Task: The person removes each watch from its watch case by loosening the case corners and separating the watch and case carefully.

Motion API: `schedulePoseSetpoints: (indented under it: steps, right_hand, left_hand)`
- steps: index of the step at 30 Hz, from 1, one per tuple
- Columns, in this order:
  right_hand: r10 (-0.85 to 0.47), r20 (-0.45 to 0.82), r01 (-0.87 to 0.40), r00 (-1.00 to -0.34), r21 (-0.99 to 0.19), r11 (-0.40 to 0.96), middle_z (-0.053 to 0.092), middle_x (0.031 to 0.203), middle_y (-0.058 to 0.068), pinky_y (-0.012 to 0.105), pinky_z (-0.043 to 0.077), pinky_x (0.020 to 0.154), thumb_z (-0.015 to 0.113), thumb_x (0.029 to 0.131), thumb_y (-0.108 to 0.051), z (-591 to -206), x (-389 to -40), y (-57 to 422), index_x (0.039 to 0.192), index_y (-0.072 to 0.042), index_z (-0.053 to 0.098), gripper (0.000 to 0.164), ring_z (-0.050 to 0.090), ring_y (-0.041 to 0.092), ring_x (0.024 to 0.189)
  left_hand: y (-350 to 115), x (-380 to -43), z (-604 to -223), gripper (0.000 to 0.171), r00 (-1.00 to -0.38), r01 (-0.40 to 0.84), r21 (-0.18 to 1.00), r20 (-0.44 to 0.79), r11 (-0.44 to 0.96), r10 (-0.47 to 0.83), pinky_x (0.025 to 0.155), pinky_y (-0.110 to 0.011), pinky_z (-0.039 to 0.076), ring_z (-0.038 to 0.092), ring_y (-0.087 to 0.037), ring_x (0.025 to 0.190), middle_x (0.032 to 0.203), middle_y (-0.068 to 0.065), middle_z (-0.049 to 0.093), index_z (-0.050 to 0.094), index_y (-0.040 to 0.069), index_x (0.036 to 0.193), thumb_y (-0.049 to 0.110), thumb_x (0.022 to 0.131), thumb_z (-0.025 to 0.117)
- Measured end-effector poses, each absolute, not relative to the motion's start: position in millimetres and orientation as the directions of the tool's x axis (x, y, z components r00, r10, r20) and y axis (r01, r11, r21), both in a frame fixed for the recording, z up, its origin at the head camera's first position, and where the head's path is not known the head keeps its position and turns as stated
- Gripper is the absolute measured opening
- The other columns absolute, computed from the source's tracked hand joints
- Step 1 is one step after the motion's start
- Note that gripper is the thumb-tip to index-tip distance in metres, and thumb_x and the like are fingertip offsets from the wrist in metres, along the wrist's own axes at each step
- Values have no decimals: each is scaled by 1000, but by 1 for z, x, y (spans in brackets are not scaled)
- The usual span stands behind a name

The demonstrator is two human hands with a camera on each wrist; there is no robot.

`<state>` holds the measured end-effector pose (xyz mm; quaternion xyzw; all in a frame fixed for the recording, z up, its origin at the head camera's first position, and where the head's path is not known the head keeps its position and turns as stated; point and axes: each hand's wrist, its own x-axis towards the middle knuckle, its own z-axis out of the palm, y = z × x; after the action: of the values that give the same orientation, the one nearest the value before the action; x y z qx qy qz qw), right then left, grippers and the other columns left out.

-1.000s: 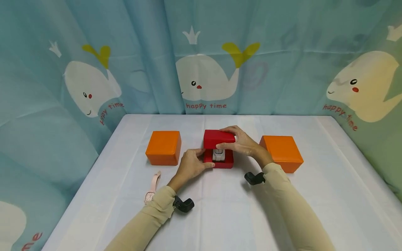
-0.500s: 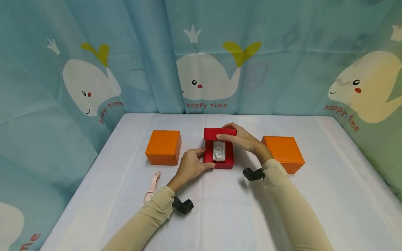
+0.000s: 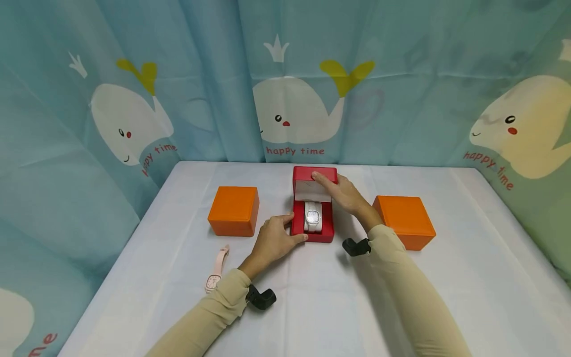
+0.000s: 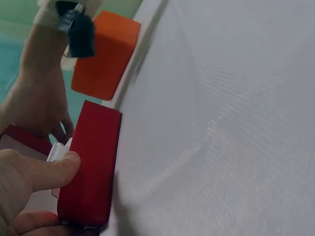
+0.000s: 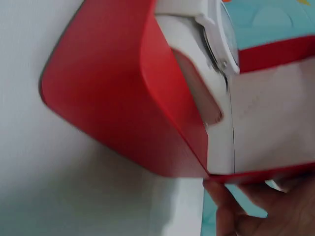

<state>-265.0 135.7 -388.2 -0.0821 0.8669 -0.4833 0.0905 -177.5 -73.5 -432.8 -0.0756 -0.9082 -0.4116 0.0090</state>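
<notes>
A pink wristwatch (image 3: 217,270) lies by the left sleeve (image 3: 209,310) on a white-covered table (image 3: 308,302), in front of an orange box (image 3: 233,211), as a person's left hand (image 3: 270,239) grips the base of a red watch box (image 3: 320,238) between thumb and fingers. Inside that base, toward the back of the table, sits a white wristwatch (image 3: 314,217), its dial showing, while the right hand (image 3: 350,197) pinches the raised lid (image 3: 312,190), thumb over its front edge, with the 2nd of 2 orange boxes (image 3: 406,220) just beside the right forearm.
</notes>
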Motion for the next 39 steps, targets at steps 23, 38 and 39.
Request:
schedulePoseSetpoints:
  steps: [23,38,39]
  right_hand:
    - [-72,-111,31,-991,-722,691,42,153,23,66,30,110,20,90,-85,-400,-259,131,159,-7,27,105,43,45,133]
    - [-128,-73,-44,-989,-686,727,50,147,22,55,46,102,54,97,-62,-422,-223,137,160,-3,15,95,57,38,123]
    - [-136,-73,-49,-988,-688,724,51,147,22,54,48,101,57,97,-58,-423,-223,137,160,-4,15,93,58,37,122]
  left_hand:
    - [-79,-173,-428,69,-987,100,779,-1,618,160,101,-47,48,56,-31,127,135,-13,63,59,-1,140,29,84,85]
    - [-78,-172,-429,69,-987,110,772,13,626,158,99,-45,49,62,-28,118,127,-12,68,58,2,142,23,84,87]
    - [-78,-172,-429,69,-988,108,771,12,628,155,100,-45,48,62,-28,118,127,-12,68,58,2,143,23,83,87]
